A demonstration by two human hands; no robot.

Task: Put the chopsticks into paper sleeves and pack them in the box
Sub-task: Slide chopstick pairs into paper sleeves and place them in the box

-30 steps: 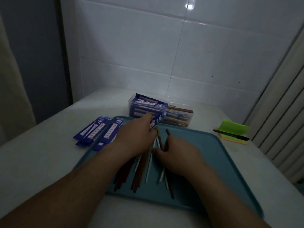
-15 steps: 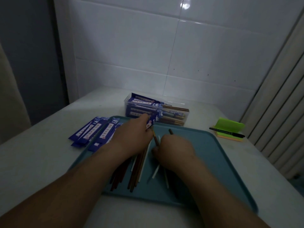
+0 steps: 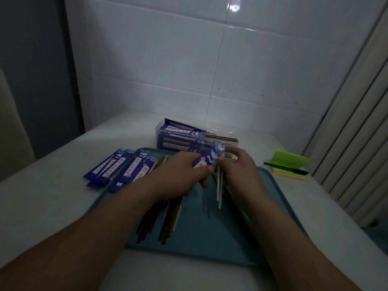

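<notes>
The left hand (image 3: 182,175) pinches a blue paper sleeve (image 3: 206,160) in its fingers, the sleeve's long axis slanting up to the right. Just beside it, two white chopsticks (image 3: 219,190) run back toward the person, clasped by the right hand (image 3: 239,171). They look crossed to the sleeve, not aligned with it. The box (image 3: 165,133) sits just beyond.

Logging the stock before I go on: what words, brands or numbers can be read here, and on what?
None is legible.
Loose paper sleeves: pale label strips with print, too blurred to read.
Held sleeve in the left hand: print blurred.
Packed sleeves in the box: print too small.
Pen and sticky notes: no text visible.
</notes>
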